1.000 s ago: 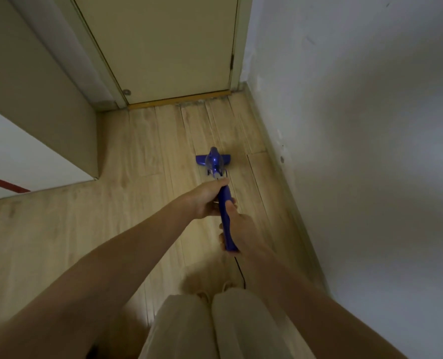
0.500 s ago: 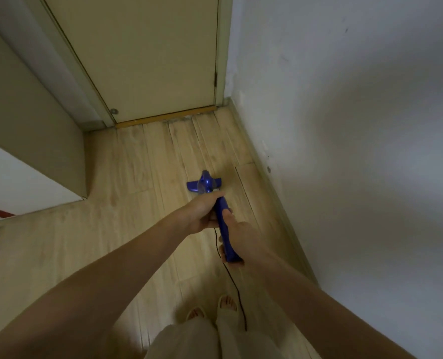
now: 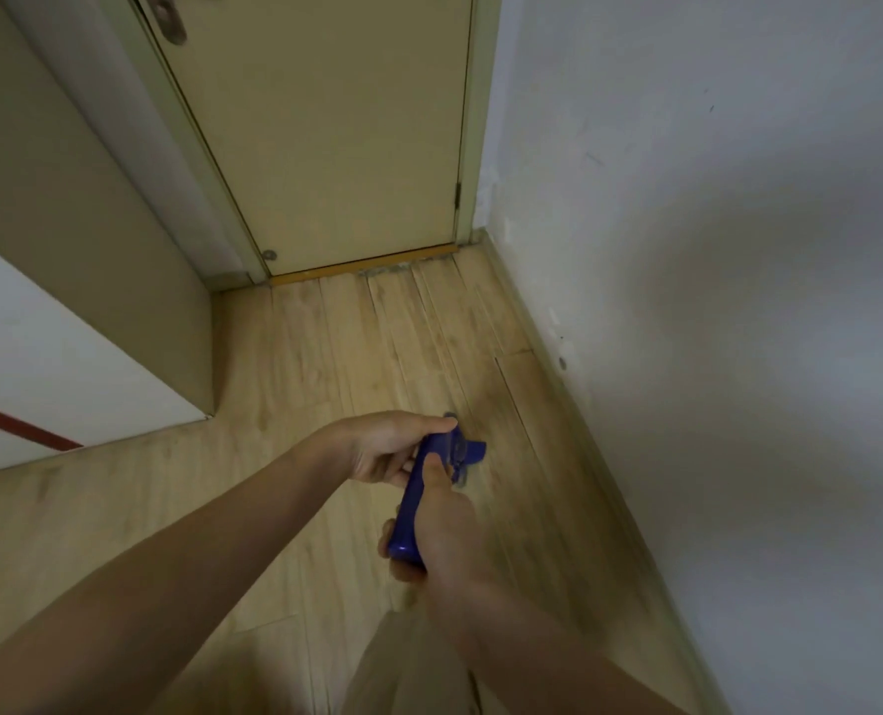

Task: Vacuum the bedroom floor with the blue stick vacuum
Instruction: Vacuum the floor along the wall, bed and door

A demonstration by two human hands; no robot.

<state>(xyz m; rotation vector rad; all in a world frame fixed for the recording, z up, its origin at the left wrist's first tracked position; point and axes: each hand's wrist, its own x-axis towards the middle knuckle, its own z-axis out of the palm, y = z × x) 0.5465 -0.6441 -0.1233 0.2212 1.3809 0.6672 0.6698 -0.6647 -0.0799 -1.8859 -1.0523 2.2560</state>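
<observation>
Blue plastic, glossy and slim, fills both my palms: the blue stick vacuum [image 3: 411, 500] runs away from me toward the pale wooden plank floor [image 3: 326, 363], and I see one of it only. My left hand [image 3: 385, 448] reaches forward on a long, nearly straight arm and grips the upper body of the vacuum, fingers curled over the top and hidden on the far side. My right hand [image 3: 442, 528] sits nearer my body on the handle end, fingers wrapped underneath and thumb lying along the top of the shaft, the wrist bent slightly inward. Two hands, two bare forearms, both on the one tool. Past my left knuckles a blurred part of the vacuum's blue head [image 3: 468, 451] pokes out over the boards, between me and the one cream-coloured closed door [image 3: 336, 136]. One grey-white painted wall [image 3: 713, 250] runs along my right side with a skirting strip at its foot, and the vacuum is near it but apart from it. At left stands one beige cabinet side [image 3: 83, 214]. Beige trouser cloth [image 3: 408, 668] shows at the bottom edge.
</observation>
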